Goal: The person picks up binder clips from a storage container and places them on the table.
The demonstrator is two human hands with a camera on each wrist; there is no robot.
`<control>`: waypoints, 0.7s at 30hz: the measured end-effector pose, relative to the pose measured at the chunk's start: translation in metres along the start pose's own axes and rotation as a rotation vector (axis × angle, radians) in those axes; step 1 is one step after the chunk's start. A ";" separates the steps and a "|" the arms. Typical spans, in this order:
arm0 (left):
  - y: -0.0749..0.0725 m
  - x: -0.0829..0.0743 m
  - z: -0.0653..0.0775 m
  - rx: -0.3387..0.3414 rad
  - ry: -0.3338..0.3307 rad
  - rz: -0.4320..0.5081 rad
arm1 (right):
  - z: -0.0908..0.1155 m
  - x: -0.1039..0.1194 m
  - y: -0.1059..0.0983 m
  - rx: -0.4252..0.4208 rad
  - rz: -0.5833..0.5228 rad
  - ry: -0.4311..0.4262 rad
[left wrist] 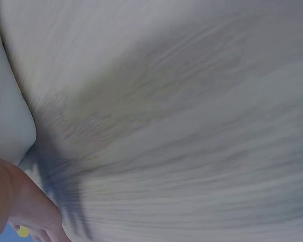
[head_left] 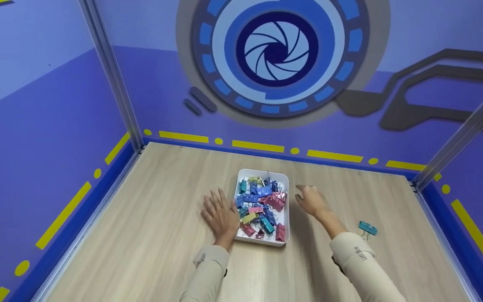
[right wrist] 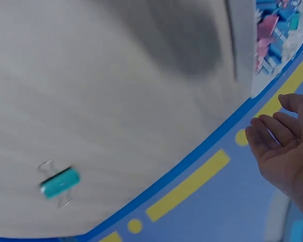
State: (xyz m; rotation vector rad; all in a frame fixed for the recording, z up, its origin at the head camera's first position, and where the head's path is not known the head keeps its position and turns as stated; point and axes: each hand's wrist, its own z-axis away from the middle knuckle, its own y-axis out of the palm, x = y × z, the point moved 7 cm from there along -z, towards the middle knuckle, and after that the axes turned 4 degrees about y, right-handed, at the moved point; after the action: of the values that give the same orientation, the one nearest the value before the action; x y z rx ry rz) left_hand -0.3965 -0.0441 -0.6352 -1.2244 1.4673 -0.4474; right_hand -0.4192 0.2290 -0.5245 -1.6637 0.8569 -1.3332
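Hands (head_left: 221, 214) (head_left: 312, 200) two, flanking one tray (head_left: 261, 242) of clips (head_left: 264, 191); one teal clip (head_left: 367, 227) outside.

High head view, forward and down; close wrist views, the white tray (head_left: 262, 242) common to head and right wrist.

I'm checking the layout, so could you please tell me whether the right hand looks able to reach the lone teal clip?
Probably yes: the right hand appears empty, and bare table separates it from the teal clip.
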 end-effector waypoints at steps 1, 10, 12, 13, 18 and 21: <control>0.000 0.000 0.000 -0.004 0.002 -0.002 | -0.004 0.007 0.005 -0.005 -0.021 -0.006; 0.000 -0.003 -0.002 -0.041 0.011 -0.005 | -0.017 0.046 0.059 0.034 -0.154 -0.070; 0.000 -0.004 -0.001 -0.045 0.017 -0.002 | -0.016 0.046 0.067 0.027 -0.112 -0.025; 0.000 -0.004 -0.001 -0.045 0.018 -0.001 | -0.015 0.045 0.070 0.025 -0.091 0.003; -0.002 -0.004 0.000 -0.040 0.021 0.010 | -0.015 0.045 0.073 -0.039 0.001 0.067; -0.004 0.000 0.000 -0.034 0.012 0.023 | -0.017 0.050 0.075 -0.083 0.049 0.047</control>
State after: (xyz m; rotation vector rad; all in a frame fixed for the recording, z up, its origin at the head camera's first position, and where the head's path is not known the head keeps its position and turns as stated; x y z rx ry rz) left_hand -0.3945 -0.0460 -0.6318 -1.2327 1.5032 -0.4159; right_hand -0.4270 0.1498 -0.5691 -1.6694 0.9870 -1.3236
